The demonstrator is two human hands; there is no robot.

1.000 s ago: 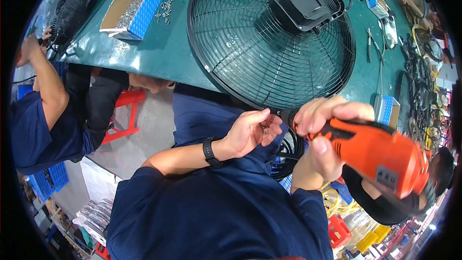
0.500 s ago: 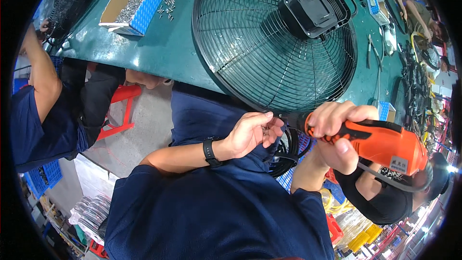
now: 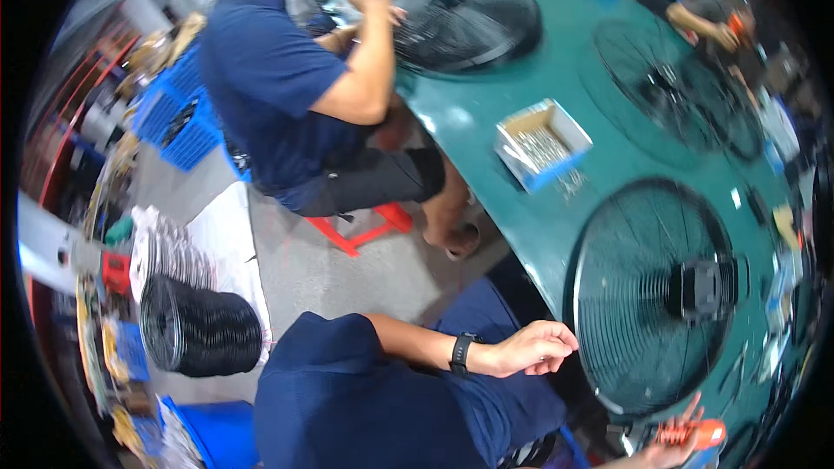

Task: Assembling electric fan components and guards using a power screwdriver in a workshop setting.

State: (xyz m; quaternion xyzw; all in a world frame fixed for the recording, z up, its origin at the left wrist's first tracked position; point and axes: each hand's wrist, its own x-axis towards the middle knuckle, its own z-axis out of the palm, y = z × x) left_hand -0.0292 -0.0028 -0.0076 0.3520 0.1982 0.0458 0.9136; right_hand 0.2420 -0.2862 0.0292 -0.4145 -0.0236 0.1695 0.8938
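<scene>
A round black fan guard point(image 3: 621, 295) lies on the green table, with a black motor housing point(image 3: 704, 289) at its middle. My left hand point(image 3: 537, 349), a black watch on its wrist, is beside the guard's near rim. Its fingers are curled inward, and what they hold, if anything, is too small to name. Low at the right, my right hand point(image 3: 678, 445) grips an orange electric screwdriver point(image 3: 711, 434) near the guard's lower rim. One or two fingers stick up from the grip. Part of that hand is blurred.
An open box of screws point(image 3: 543, 148) stands on the green table point(image 3: 486, 126), loose screws beside it. Another person point(image 3: 287, 95) sits at the left, working on a second fan guard point(image 3: 469, 22). A third guard point(image 3: 665, 78) lies farther off. A black cable spool point(image 3: 204, 330) is at the left.
The view has swung left, so the guard and both hands now appear farther right. My left hand's fingers have curled closer together. The screwdriver stays in my right hand.
</scene>
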